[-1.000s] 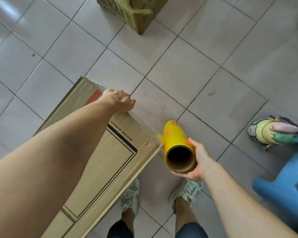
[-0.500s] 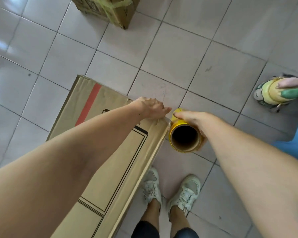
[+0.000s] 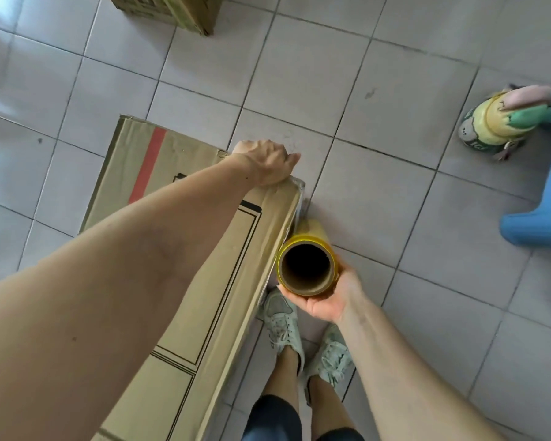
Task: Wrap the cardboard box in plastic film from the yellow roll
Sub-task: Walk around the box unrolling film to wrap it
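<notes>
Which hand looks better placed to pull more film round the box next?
Probably the right hand: it grips the yellow roll beside the cardboard box, with film running to the box's corner. The left hand is occupied, holding that corner, seemingly to steady the box.

Tile floor — cardboard box, 2nd box, toy

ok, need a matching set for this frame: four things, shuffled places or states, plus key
1 left hand
2 right hand
3 soft toy
4 far box

A at the top edge of the view
B holds the yellow roll
C on the floor beside the blue stool
D grips the cardboard box at its top corner

Pairs: 1-D, 2-B, 3-C, 4-A
</notes>
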Available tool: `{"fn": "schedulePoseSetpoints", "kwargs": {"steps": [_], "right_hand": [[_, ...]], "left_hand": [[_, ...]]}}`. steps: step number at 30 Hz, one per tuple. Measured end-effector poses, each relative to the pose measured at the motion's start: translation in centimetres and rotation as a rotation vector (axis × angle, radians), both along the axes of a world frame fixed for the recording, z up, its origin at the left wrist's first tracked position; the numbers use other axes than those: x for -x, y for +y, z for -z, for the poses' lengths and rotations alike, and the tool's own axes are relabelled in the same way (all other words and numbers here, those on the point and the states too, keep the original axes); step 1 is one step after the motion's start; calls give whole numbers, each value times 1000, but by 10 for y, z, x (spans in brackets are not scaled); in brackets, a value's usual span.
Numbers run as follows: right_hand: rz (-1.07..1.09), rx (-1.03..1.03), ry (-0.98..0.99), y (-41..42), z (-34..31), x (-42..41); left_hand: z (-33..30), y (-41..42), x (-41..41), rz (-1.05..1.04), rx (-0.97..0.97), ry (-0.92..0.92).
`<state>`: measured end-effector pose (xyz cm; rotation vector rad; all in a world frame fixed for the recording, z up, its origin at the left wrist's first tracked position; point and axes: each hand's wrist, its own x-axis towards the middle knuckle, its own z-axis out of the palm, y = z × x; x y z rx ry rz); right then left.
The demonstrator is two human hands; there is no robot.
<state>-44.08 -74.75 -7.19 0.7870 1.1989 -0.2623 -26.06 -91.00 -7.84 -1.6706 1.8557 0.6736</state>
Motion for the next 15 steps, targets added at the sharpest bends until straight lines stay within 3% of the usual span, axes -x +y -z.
{"fn": "schedulePoseSetpoints", "kwargs": {"steps": [2, 6, 9, 11, 15], "right_hand": [[-143, 43, 95, -11, -8, 3], [-806, 336, 498, -54, -8, 6], [-1100, 432, 453, -73, -13, -3], [-1117, 409, 358, -77, -21, -11], [-902, 316, 224, -52, -25, -17]], "left_hand": [[-5, 4, 7, -14, 24, -8], [-9, 13, 15, -53, -1, 29], [-7, 26, 18, -32, 12, 45], [-6, 33, 19, 33, 50, 39], [-6, 33, 19, 53, 88, 36]]}}
